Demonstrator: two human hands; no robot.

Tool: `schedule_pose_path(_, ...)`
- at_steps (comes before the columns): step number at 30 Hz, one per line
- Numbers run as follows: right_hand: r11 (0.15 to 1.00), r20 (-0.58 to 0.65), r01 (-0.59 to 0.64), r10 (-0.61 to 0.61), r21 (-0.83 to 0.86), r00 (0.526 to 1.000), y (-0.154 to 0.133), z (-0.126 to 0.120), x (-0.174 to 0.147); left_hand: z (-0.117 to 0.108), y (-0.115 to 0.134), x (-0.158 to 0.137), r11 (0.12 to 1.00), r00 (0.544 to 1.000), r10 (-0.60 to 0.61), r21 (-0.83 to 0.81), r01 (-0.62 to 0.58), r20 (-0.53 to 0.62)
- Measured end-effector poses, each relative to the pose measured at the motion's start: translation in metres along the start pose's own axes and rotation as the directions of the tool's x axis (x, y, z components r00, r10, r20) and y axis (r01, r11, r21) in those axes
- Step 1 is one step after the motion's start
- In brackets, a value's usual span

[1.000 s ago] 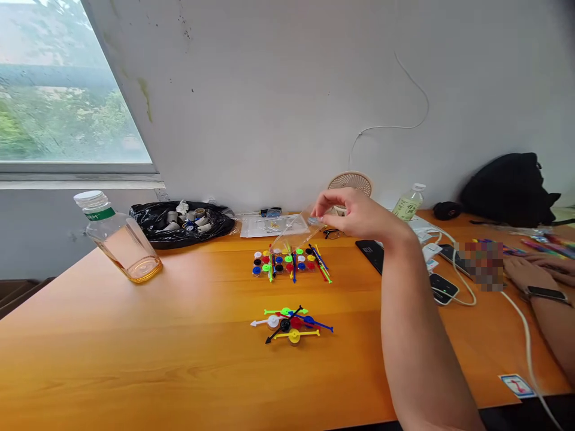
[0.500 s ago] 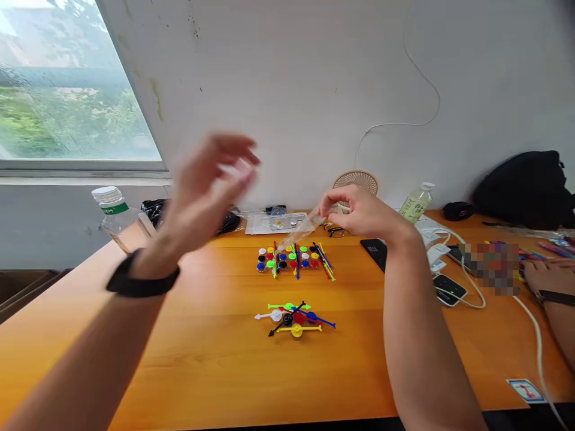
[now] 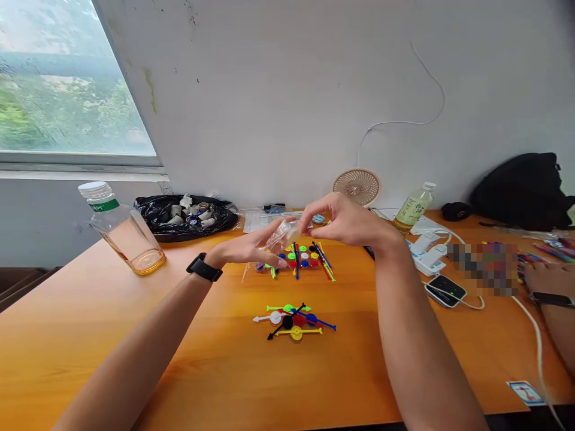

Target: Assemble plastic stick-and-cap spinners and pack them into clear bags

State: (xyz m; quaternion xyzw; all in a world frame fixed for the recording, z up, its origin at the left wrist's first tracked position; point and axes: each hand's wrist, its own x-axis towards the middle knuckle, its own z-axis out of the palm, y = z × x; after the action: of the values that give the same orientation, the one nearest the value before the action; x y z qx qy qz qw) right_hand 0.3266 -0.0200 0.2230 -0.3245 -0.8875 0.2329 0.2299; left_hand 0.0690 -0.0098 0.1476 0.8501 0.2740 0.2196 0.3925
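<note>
Pinching a clear plastic bag (image 3: 277, 236), the right hand (image 3: 348, 222) holds it slanting leftward to the left hand (image 3: 247, 248), fingers spread, grip unclear.

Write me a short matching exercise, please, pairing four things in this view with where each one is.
Column one
1. Clear plastic bag
2. Yellow arrow spinner
3. Round fan
4. Large bottle with a green band

Column two
A. Beyond the right hand, in front of the wall
B. At the left, closest of the four to the window
C. Between the person's two hands
D. Closest of the four to the near edge of the table

Pairs: 1-C, 2-D, 3-A, 4-B
</note>
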Motion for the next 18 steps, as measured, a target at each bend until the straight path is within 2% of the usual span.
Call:
schedule_pose_path(3, 0.998, -0.026, -0.025, 0.024, -0.051, 0.999, 0.001, -0.004, -0.002, -0.012, -0.006, -0.006, 0.999, 0.999, -0.046, 0.012, 0.046, 0.013)
schedule_pose_path(6, 0.987, -0.020, -0.071, 0.069, -0.141, 0.997, 0.001, -0.004, -0.005, -0.024, -0.015, -0.011, 0.979, 0.992, -0.098, 0.173, 0.111, -0.081)
schedule_pose_path(8, 0.978, 0.078, -0.103, 0.119, -0.183, 0.990, 0.002, 0.002, -0.004, -0.031, -0.022, -0.014, 0.940, 0.978, -0.126, 0.297, 0.171, -0.165)
schedule_pose_path(9, 0.975, 0.171, -0.115, 0.149, -0.190, 0.974, 0.004, 0.008, -0.002, -0.034, -0.026, -0.016, 0.920, 0.972, -0.130, 0.343, 0.192, -0.197)
schedule_pose_path(10, 0.973, 0.284, -0.126, 0.178, -0.192, 0.942, 0.005, 0.016, 0.000, -0.037, -0.029, -0.017, 0.903, 0.967, -0.132, 0.377, 0.209, -0.218)
schedule_pose_path(11, 0.971, 0.410, -0.136, 0.207, -0.195, 0.888, 0.006, 0.026, 0.004, -0.039, -0.032, -0.018, 0.890, 0.963, -0.135, 0.399, 0.221, -0.232)
schedule_pose_path(13, 0.958, 0.624, -0.151, 0.274, -0.244, 0.732, 0.007, 0.052, 0.012, -0.043, -0.035, -0.021, 0.877, 0.959, -0.140, 0.419, 0.235, -0.245)
schedule_pose_path(14, 0.942, 0.675, -0.150, 0.320, -0.299, 0.665, 0.008, 0.066, 0.017, -0.044, -0.036, -0.022, 0.874, 0.959, -0.142, 0.423, 0.238, -0.246)
schedule_pose_path(15, 0.923, 0.697, -0.145, 0.365, -0.356, 0.618, 0.008, 0.080, 0.022, -0.044, -0.036, -0.022, 0.874, 0.960, -0.141, 0.425, 0.236, -0.242)
schedule_pose_path(18, 0.871, 0.717, -0.155, 0.474, -0.466, 0.511, 0.009, 0.113, 0.032, -0.045, -0.034, -0.023, 0.880, 0.967, -0.124, 0.425, 0.211, -0.223)
